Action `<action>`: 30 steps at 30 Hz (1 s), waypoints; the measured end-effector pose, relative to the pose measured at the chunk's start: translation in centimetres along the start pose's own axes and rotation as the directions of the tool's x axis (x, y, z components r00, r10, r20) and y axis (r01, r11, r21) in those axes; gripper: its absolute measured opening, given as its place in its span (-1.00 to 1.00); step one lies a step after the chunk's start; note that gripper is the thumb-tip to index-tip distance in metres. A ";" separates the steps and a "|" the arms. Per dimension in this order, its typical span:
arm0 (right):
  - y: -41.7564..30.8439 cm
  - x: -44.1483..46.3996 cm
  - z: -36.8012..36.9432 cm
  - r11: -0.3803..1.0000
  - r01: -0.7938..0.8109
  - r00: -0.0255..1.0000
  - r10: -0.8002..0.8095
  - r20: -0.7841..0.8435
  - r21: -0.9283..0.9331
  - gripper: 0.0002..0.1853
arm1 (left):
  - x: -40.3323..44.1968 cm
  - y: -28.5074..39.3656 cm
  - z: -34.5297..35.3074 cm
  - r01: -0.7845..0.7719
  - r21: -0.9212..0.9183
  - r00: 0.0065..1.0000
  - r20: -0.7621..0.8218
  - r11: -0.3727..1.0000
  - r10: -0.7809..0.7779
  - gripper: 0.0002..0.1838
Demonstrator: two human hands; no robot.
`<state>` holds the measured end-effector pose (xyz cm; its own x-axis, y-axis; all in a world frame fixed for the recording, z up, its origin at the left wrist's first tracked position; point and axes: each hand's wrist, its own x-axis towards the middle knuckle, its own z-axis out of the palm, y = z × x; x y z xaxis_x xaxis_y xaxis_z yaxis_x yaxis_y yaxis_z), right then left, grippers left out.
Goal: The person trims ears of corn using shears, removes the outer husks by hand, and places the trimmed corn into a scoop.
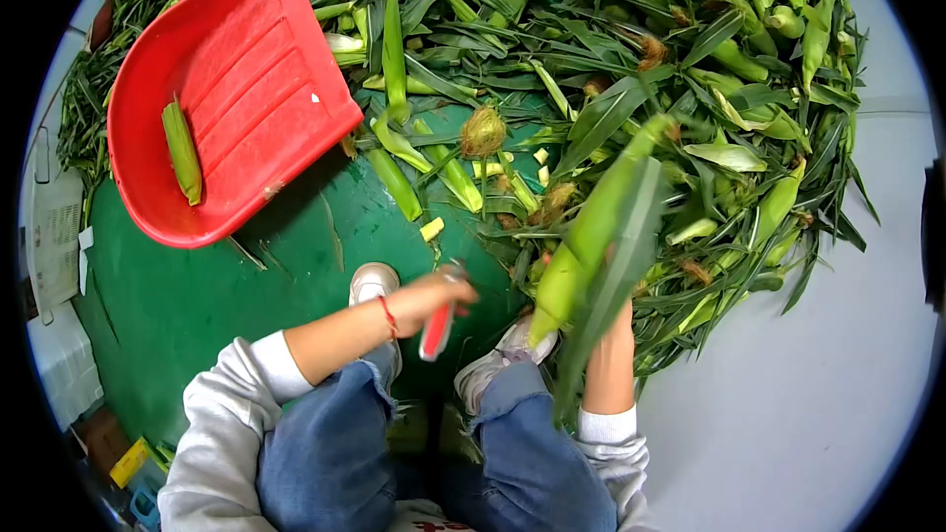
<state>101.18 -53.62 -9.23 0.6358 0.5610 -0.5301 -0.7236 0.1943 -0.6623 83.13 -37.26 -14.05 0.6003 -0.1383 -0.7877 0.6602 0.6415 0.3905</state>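
My left hand (434, 298), with a red cord at the wrist, is closed around a red-handled tool (435, 333) with grey edges. It hovers above my shoes, and motion blur hides the tool's working end. On the other side, my right hand (621, 320) grips a large green ear of corn (586, 241) in its husk, tilted with its silk end up and away from me. A long leaf hangs from this ear and covers most of the hand's fingers. The two hands are apart.
A red scoop-shaped tray (330, 103) lies to the left, holding one husked ear (181, 153). A big heap of corn ears and leaves (631, 49) spreads across the back and right. Cut stalk pieces (432, 229) lie on the green floor (187, 305). My shoes (374, 281) rest before it.
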 end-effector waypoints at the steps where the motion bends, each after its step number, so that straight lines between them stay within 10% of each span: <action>1: -0.7 0.3 0.6 0.965 0.020 0.998 -0.004 0.060 -0.263 -0.51 | 0.0 -0.5 2.3 -0.176 0.379 0.984 0.077 0.908 0.158 -0.16; 4: -0.3 0.1 1.5 0.760 0.150 0.983 -0.181 0.016 -0.633 -0.54 | -0.5 0.6 5.0 -0.467 0.496 0.882 0.197 0.732 0.429 -0.06; 6: -0.5 -0.7 2.1 0.390 0.213 0.968 -0.207 0.140 -0.896 -0.51 | 0.2 1.5 5.1 -0.577 0.583 0.784 0.197 0.572 0.589 -0.06; 8: -0.2 -1.2 2.5 0.374 0.239 0.965 -0.191 0.178 -0.896 -0.48 | 1.4 2.8 5.3 -0.706 0.548 0.618 0.165 0.449 0.769 -0.17; 10: 0.4 -2.2 3.2 0.268 0.241 0.967 -0.150 0.206 -0.933 -0.46 | -0.4 7.1 5.0 -0.449 0.651 0.773 -0.061 0.612 0.632 -0.40; 13: -0.3 -2.0 3.5 0.251 0.197 0.976 -0.144 0.165 -0.948 -0.40 | 0.0 8.0 2.6 -0.613 0.690 0.581 0.064 0.384 0.812 -0.62; 16: -1.4 -1.9 2.6 0.081 0.206 0.970 -0.149 0.192 -0.975 -0.37 | -1.4 8.2 0.4 -0.540 0.597 0.818 0.207 0.594 0.536 -0.45; 18: -1.5 -2.1 2.2 -0.054 0.229 0.965 -0.119 0.234 -0.972 -0.37 | -0.3 7.7 -1.7 -0.591 0.800 0.642 0.392 0.101 0.659 -0.28; 19: -1.3 -2.1 2.2 -0.070 0.216 0.966 -0.127 0.224 -0.974 -0.36 | -1.7 9.1 -1.1 -0.472 0.833 0.827 0.303 0.290 0.474 -0.17; 20: -1.4 -2.2 2.2 -0.078 0.229 0.968 -0.082 0.236 -0.970 -0.35 | -1.1 8.4 -1.9 -0.544 0.839 0.656 0.442 -0.023 0.612 -0.25; 22: -1.7 -2.5 2.0 -0.096 0.254 0.967 0.008 0.255 -0.962 -0.34 | -1.4 8.6 -2.0 -0.390 0.797 0.919 0.305 0.462 0.249 -0.36; 26: -3.3 -2.0 0.9 -0.034 0.384 0.923 0.046 0.382 -0.923 -0.33 | -1.1 7.5 -3.6 -0.421 0.723 0.905 0.293 0.548 0.310 -0.57; 28: -3.7 -2.0 -0.3 0.326 0.262 0.935 0.148 0.323 -0.908 -0.39 | -1.0 7.8 -5.3 -0.405 0.806 0.884 0.223 0.431 0.412 -0.68; 30: -2.3 -1.8 -1.8 0.684 0.099 0.943 0.168 0.288 -0.723 -0.40 | -1.1 6.3 -5.8 -0.384 0.637 0.923 0.279 0.668 0.265 -0.48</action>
<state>102.23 -56.50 -7.69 0.4000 0.7936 -0.4585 -0.2380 -0.3931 -0.8882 83.98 -28.71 -13.48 0.8551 -0.1677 -0.4907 0.4979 0.0012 0.8672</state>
